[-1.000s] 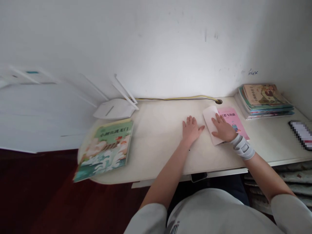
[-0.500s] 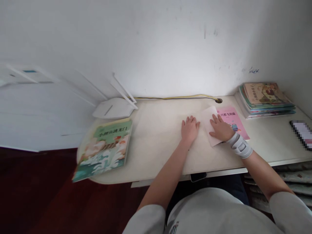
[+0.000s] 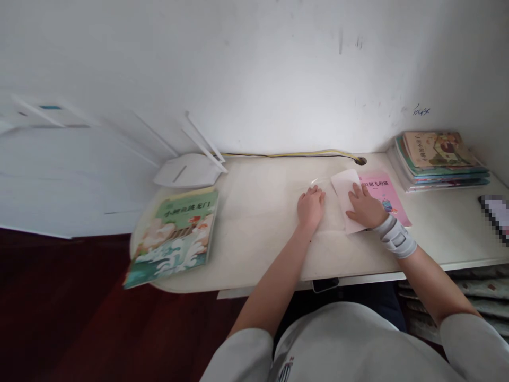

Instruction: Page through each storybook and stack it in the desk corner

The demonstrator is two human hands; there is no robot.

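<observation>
My right hand [image 3: 368, 206] lies with fingers apart on a white paper flap [image 3: 342, 185] and the pink book [image 3: 392, 204] beside it. A grey-white strap is around that wrist. Left of the flap, my left hand [image 3: 311, 208] rests on the table with its fingers curled in. A shiny clear plastic film [image 3: 321, 182] shows at its fingertips and seems pinched there. Most of the film's outline is hard to see against the white table. The flap partly covers the pink book's left side.
A green illustrated book [image 3: 175, 233] lies at the table's left end, overhanging the front edge. Behind it stands a white router [image 3: 186, 171] with antennas. Cables [image 3: 278, 155] run along the wall to a hole. A book stack [image 3: 441, 159] and phone [image 3: 497, 215] are at right.
My left hand's fingers have gone from spread flat to curled, and a glint of film now shows by them. The white flap has tilted slightly. The camera view has shifted a little.
</observation>
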